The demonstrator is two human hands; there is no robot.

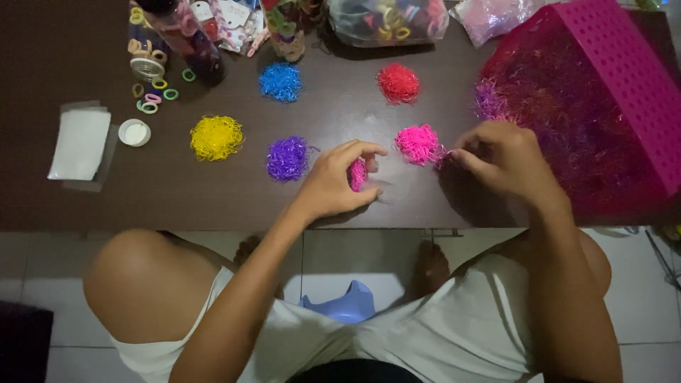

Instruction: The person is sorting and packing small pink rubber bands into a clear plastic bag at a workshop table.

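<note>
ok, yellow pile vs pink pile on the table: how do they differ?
The yellow pile sits at the left, apart from both hands; the pink pile sits between them, the right hand pinching strands at its edge. Yellow looks slightly wider and flatter, pink more bunched. Both are loose heaps of tiny elastic bands on the dark table.

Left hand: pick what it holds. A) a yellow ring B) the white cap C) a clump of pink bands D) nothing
C: the left hand curls around a small clump of pink bands on the dark table, near the purple pile.
</note>
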